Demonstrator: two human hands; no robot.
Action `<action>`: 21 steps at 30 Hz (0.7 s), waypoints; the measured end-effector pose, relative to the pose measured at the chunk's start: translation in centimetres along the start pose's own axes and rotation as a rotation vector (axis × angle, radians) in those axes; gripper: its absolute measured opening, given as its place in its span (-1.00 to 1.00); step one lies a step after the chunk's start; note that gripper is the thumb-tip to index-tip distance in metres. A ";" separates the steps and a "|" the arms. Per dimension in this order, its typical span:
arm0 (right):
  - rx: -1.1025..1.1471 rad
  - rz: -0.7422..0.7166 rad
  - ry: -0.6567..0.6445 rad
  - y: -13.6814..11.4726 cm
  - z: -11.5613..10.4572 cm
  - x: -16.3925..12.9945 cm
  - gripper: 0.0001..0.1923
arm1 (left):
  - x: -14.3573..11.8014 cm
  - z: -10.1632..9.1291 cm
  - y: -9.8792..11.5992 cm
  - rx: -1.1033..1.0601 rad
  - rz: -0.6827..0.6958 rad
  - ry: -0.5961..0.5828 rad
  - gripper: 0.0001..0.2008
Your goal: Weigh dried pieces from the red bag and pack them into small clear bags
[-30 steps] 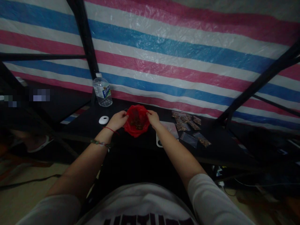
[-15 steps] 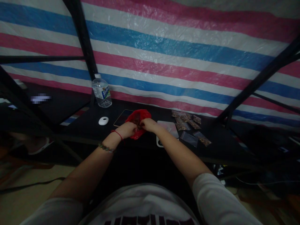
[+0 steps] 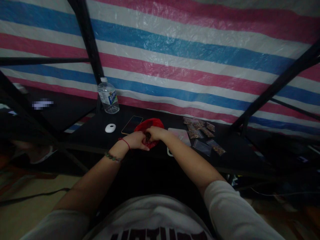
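Note:
A red plastic bag (image 3: 153,122) lies open on the black shelf, with dark brown bits (image 3: 148,136) showing at its mouth. My left hand (image 3: 137,140) is closed on the bag's near left edge, its thumb along the front. Over the mouth, my right hand (image 3: 155,133) reaches in with curled fingers against the brown bits; whether it grips any is hidden. A white kitchen scale (image 3: 183,135) stands just right of the bag, partly behind my right forearm. Further right lie several small zip bags (image 3: 196,125) of brown pieces, another filled bag (image 3: 217,148) and a flat, clear one (image 3: 202,147).
A phone (image 3: 131,125) lies left of the red bag, beside a white rounded device (image 3: 110,128). A clear plastic bottle (image 3: 109,96) stands at the back left. Black metal posts (image 3: 90,43) frame the shelf (image 3: 92,133), and a striped sheet (image 3: 175,60) hangs behind.
My right hand has shifted slightly left and deeper over the red bag, nearer my left hand. The left thumb now shows along the bag's front, and the bag's opening has spread to the right.

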State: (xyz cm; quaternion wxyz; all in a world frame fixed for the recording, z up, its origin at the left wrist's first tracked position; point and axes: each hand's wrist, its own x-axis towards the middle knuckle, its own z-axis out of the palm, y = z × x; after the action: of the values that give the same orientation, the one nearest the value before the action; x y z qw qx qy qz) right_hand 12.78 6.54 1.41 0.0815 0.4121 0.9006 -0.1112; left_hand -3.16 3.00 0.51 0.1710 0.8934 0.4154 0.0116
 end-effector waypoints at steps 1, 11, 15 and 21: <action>-0.014 -0.012 0.007 -0.3 0.0 0.1 -0.50 | -0.1 -0.2 0.0 0.004 0.008 -0.031 -0.66; -0.049 0.038 0.038 -1.0 0.9 0.4 -0.61 | -0.9 -0.7 0.0 -0.011 0.109 -0.166 -0.79; -0.009 0.031 0.057 -0.7 1.1 0.5 -0.70 | -1.2 -1.1 0.3 -0.013 0.114 -0.168 -0.79; 0.026 0.029 0.067 -0.4 0.7 0.4 -0.76 | -1.1 -1.0 -0.1 -0.006 0.108 -0.159 -0.77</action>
State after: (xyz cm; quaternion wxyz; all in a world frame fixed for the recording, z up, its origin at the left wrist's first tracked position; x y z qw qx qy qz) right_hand 12.26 6.40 0.70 0.0476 0.4295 0.8954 -0.1078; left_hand -4.11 2.59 1.51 0.2051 0.9121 0.3517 -0.0491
